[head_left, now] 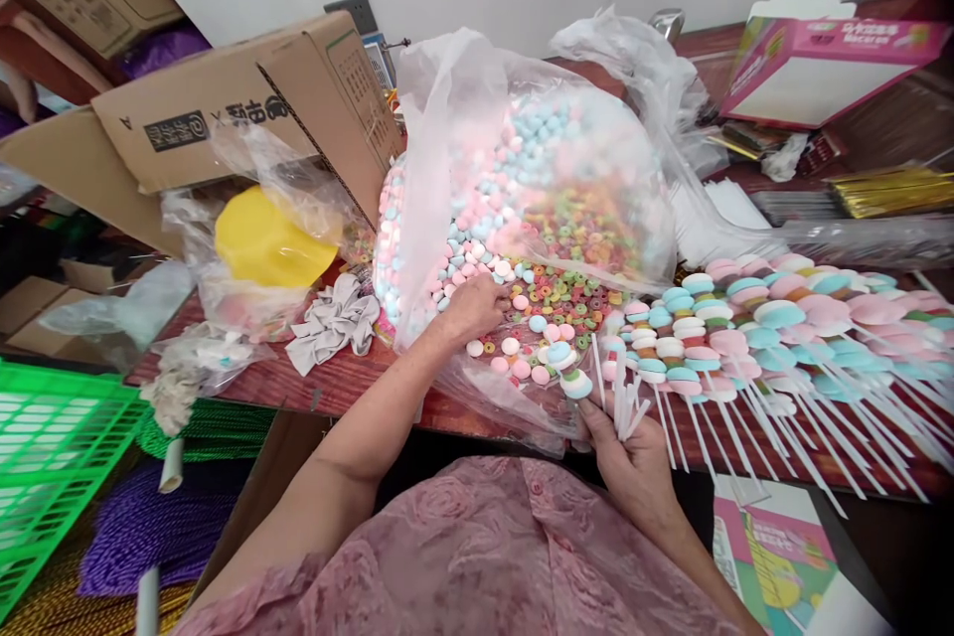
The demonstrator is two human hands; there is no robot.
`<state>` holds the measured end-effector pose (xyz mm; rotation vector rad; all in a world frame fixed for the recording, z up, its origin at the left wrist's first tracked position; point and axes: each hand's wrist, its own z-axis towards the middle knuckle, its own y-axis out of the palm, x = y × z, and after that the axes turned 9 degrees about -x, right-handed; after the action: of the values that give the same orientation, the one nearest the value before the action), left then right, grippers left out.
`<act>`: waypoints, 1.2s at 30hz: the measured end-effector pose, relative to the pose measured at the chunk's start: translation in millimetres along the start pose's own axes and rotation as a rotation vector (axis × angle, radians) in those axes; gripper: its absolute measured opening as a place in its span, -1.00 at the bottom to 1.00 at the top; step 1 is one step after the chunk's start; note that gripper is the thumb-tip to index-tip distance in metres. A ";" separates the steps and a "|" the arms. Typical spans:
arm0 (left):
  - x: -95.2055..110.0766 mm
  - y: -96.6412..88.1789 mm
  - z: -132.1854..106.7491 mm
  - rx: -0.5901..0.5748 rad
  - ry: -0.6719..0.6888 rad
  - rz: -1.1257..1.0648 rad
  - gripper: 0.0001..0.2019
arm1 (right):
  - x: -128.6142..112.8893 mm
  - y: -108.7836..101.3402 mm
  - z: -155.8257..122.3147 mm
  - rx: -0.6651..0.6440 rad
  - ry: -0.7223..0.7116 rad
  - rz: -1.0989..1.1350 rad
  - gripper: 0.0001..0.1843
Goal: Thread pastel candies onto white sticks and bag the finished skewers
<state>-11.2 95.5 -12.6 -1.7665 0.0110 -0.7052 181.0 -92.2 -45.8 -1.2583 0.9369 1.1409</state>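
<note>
My left hand [475, 306] reaches into loose pink, white and blue button-shaped candies [511, 346]. Its fingers curl down among them, and whatever the tips pinch is hidden. Small coloured ring candies [570, 303] lie just beyond, partly inside a big clear plastic bag [447, 109]. Near the table's front edge, my right hand [630, 442] is closed around a bunch of white sticks [632, 405]. At its fingertips is a candy stack [573, 380] in blue, white and green. Finished-looking candy skewers [775, 323] are piled to the right, white sticks pointing toward me.
Left of the bag stand a cardboard box [224, 119], a yellow bowl-like item [272, 237] in plastic and a crumpled grey cloth [335, 323]. A green basket [60, 457] sits lower left. A pink-and-white carton [827, 55] and gold strips [894, 191] are at the back right.
</note>
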 end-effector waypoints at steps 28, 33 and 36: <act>36.4 36.0 -75.7 0.540 0.397 -0.838 -0.91 | -7.0 2.3 9.2 -0.010 -0.156 -0.321 -0.76; 41.7 48.9 -76.8 0.484 0.251 -1.123 -0.92 | -6.9 9.6 9.8 0.005 -0.147 -0.207 -0.80; 46.0 49.6 -76.2 0.451 0.143 -1.293 -0.85 | -6.1 10.2 13.3 -0.061 -0.125 -0.167 -0.77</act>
<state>8.3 -3.8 -24.7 -1.1146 -1.1794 -1.5763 168.9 -80.2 -40.7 -1.2739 0.6960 1.1088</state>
